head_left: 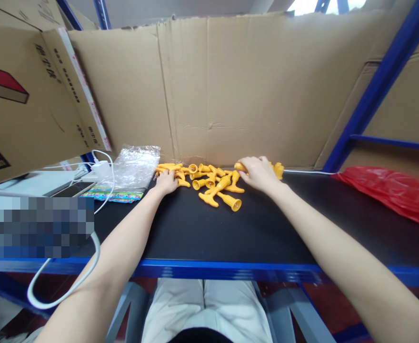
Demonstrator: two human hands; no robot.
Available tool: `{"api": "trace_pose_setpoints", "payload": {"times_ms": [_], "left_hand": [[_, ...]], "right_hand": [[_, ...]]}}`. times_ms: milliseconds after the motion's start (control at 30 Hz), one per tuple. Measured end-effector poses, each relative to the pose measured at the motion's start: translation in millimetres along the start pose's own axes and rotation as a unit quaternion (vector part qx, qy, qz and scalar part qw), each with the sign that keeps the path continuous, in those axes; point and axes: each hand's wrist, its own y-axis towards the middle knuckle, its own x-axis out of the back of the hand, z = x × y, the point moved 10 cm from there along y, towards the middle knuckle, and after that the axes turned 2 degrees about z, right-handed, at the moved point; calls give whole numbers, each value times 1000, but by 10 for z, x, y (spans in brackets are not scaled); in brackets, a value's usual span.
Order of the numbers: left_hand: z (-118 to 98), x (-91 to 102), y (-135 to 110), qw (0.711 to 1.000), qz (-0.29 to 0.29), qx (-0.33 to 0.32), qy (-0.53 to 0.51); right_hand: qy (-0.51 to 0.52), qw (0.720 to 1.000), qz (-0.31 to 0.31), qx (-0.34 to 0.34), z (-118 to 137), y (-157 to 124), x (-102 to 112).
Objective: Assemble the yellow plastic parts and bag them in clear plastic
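Observation:
A pile of yellow plastic pieces (216,183) lies toward the back of the black tabletop. Several have a T-shaped, hammer-like end, and others show a hollow flared end. My left hand (167,182) rests on the pile's left side, fingers spread over the pieces and touching them. At the right side, my right hand (261,172) is curled over a yellow plastic piece (241,166), which shows at the fingertips. More yellow plastic (278,170) sticks out beyond that hand; whether it belongs to the same piece is hidden.
Upright cardboard (248,90) walls off the back. Clear plastic bags (133,164) lie left of the pile, near a phone (74,189), a white charger (101,169) and a cable crossing my left forearm. A red plastic bag (391,190) lies right. A blue rail (231,269) edges the front.

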Motion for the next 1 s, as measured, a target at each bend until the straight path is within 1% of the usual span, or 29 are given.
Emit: {"api": "trace_pose_setpoints", "payload": {"times_ms": [67,133,200,300,367,467,567,667,767,900,1000], "left_hand": [[5,6,-7,1000,5,9,0],[-13,27,-20,1000,7,9,4],[-31,50,-37,1000,8,9,13],[-22,79,-65,999,7,26,26],[-12,91,-81,999,7,38,27],[-14,109,-102,999,9,46,25],[-16,146,-129,998,7,55,19],[-32,176,-157,998,11,54,14],[-42,173,-169,999,25,45,14],[-14,154,-143,999,26,34,-10],[14,142,-113,999,13,32,-5]], "right_hand": [[-12,1000,9,-16,-18,-5,8],[-31,998,17,-54,-92,-12,32],[-47,993,24,-109,-229,-26,68],[-50,978,48,-195,-518,-71,73],[-42,962,77,-257,-761,-136,20],[-35,927,115,-356,-1154,-306,-94],[-36,900,134,-414,-1459,-481,-213],[-26,880,168,-444,-1649,-633,-390],[-5,871,202,-447,-1709,-719,-577],[12,872,209,-442,-1698,-742,-710],[28,884,207,-418,-1652,-703,-767]]}}
